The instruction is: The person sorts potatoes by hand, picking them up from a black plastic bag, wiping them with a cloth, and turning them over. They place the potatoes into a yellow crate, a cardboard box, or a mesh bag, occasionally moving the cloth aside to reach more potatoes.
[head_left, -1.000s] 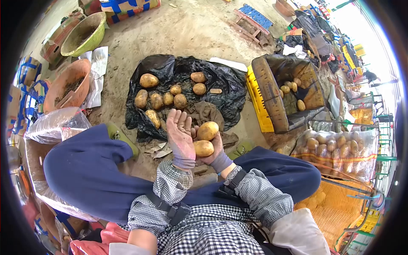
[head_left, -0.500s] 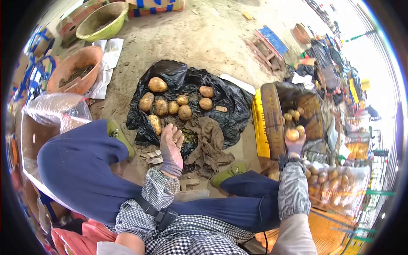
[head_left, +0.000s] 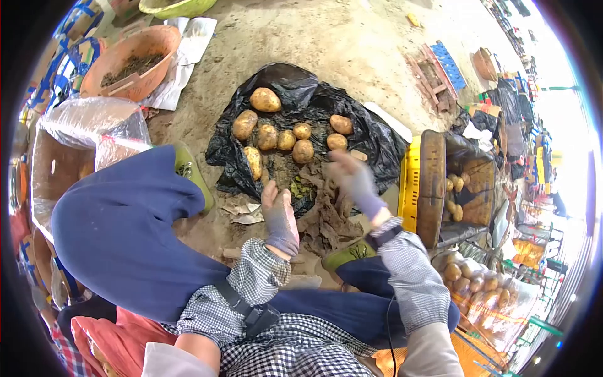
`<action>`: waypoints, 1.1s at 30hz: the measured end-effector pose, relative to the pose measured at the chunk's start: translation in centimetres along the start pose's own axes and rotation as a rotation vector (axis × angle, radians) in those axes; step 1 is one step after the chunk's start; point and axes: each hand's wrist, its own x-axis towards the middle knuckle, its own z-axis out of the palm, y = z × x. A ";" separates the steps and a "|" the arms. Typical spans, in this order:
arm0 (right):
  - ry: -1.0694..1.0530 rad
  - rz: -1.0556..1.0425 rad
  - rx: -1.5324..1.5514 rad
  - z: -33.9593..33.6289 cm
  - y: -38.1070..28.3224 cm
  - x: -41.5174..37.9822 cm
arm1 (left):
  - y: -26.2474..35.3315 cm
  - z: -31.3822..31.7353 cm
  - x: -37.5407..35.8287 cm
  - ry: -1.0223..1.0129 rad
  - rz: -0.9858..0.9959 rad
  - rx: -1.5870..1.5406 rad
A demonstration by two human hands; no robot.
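Dusty floor bears crumpled black plastic with brown oval potatoes, more in the brown-rimmed crate beside it; left hand open, right hand's grip too blurred to tell.

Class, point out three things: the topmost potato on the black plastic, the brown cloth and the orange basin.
Topmost potato [head_left: 265, 99], head view: its middle.
Brown cloth [head_left: 326, 217], head view: its middle.
Orange basin [head_left: 135, 43], head view: far inner wall.

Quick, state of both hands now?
Left hand: loosely open, nothing visible in it.
Right hand: blurred, near a potato; grip cannot be told.
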 end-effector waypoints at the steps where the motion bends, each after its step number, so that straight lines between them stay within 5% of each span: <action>1: -0.117 -0.082 -0.017 4.1 1.2 1.2 | 2.3 1.3 -1.4 -0.030 0.058 -0.044; 4: -0.237 -0.011 0.159 14.5 0.4 4.2 | 5.1 2.9 -2.4 -0.106 0.215 -0.030; 6: -0.228 0.287 0.374 20.1 0.5 6.2 | 7.5 3.4 -3.8 -0.175 0.202 -0.111; 8: -0.076 0.371 -0.080 25.3 1.8 8.2 | 8.7 3.2 -4.6 -0.196 0.270 -0.130; 10: -0.172 0.487 -0.121 26.8 0.4 9.1 | 9.4 2.9 -4.6 -0.206 0.319 -0.110; 12: 0.072 0.100 -0.282 26.2 -3.9 6.8 | 9.6 2.6 -4.7 -0.253 0.329 -0.124; 13: 0.014 0.043 -0.244 26.5 -4.5 6.6 | 10.1 2.9 -5.1 -0.234 0.299 -0.103; 19: -0.111 0.027 -0.210 30.1 -2.6 6.8 | 11.3 2.1 -4.8 -0.211 0.362 -0.100; 20: -0.395 0.451 0.501 28.3 -1.4 8.1 | 11.7 2.2 -4.9 -0.206 0.327 -0.137; 21: -0.477 0.533 0.630 25.7 -2.0 8.3 | 11.6 2.3 -4.9 -0.210 0.306 -0.218; 27: -0.472 0.508 1.388 9.8 -0.9 4.4 | 8.7 2.3 -4.3 -0.156 0.122 -0.206; 33: -0.093 0.454 1.318 -0.7 -6.9 -3.9 | 6.0 2.1 -4.7 -0.316 0.110 0.092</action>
